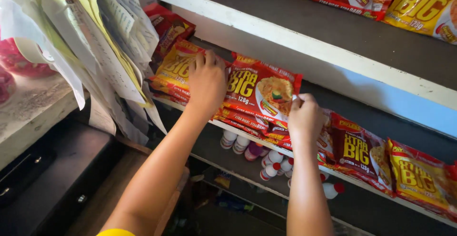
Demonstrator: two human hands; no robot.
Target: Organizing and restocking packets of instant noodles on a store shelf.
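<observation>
Head view: both hands, left [206, 81] and right [304, 118], grip a glossy red noodle packet [259, 91] printed with yellow lettering.

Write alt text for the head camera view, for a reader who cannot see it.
Two bare hands grip the ends of a red noodle packet atop a stack on a white shelf, the left hand at its left end, the right hand at its right. More red and yellow packets line the shelf; small white bottles stand below, and papers hang at left.
</observation>
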